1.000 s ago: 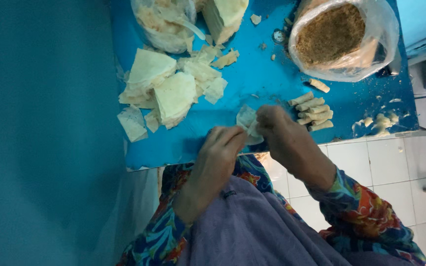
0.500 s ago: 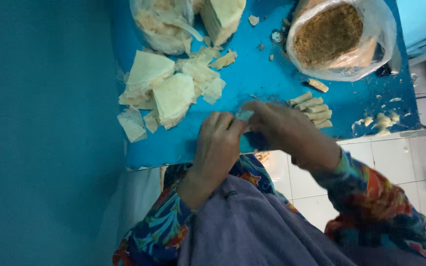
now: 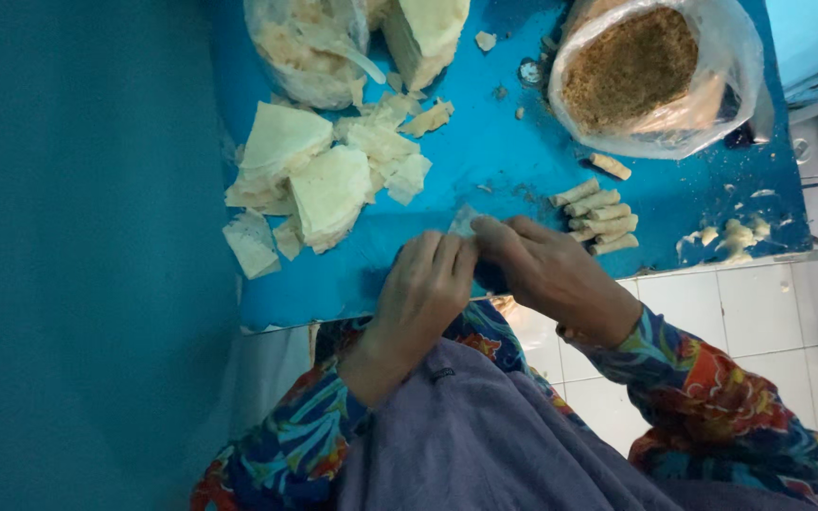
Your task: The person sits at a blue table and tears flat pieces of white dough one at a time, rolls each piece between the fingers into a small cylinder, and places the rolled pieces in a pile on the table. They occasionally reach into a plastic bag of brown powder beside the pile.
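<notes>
Both grips pinched one thin pale wrapper sheet [image 3: 463, 223]: left hand [image 3: 423, 289] and right hand [image 3: 546, 270] had fingertips pressed together on it, meeting at the near edge of the blue desk [image 3: 485, 161]. Just right of the hands lay a cluster of finished rolls [image 3: 598, 218]. Left of them, a stack of wrapper sheets [image 3: 319, 180]. Beyond the rolls, a plastic bag of brown crumbly filling [image 3: 631, 71].
</notes>
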{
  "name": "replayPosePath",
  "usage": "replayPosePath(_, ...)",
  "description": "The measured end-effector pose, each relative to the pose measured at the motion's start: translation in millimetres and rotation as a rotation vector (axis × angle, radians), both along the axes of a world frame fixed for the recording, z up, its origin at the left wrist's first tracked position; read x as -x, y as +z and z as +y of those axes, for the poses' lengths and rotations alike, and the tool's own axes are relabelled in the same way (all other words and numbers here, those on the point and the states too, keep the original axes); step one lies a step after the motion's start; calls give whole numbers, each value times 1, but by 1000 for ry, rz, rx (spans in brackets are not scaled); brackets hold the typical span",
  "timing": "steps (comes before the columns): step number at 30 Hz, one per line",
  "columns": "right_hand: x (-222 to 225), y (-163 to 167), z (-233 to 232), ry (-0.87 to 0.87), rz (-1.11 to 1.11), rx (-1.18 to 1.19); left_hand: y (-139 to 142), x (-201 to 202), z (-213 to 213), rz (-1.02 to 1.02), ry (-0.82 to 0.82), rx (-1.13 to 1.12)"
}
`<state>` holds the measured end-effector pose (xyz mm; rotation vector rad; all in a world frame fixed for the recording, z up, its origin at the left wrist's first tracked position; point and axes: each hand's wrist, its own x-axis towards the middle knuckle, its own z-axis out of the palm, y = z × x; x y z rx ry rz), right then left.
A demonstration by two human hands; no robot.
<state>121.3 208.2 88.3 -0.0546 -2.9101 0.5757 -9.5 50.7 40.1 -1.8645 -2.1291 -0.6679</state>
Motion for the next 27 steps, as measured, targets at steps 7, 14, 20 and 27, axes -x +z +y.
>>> replayPosePath(7, 35, 18, 23, -174, -285, 560, 0, 31, 27, -461, -35, 139)
replayPosePath(14, 12, 17, 6, -15, -18, 209, 6, 19, 14, -249, 15, 8)
replayPosePath(20, 10, 6, -1, -65, 46, -18, 6, 11, 0, -3, 7, -79)
replayPosePath(27, 16, 20, 10, -89, -90, 265, 10, 13, 6, 46, 25, -2)
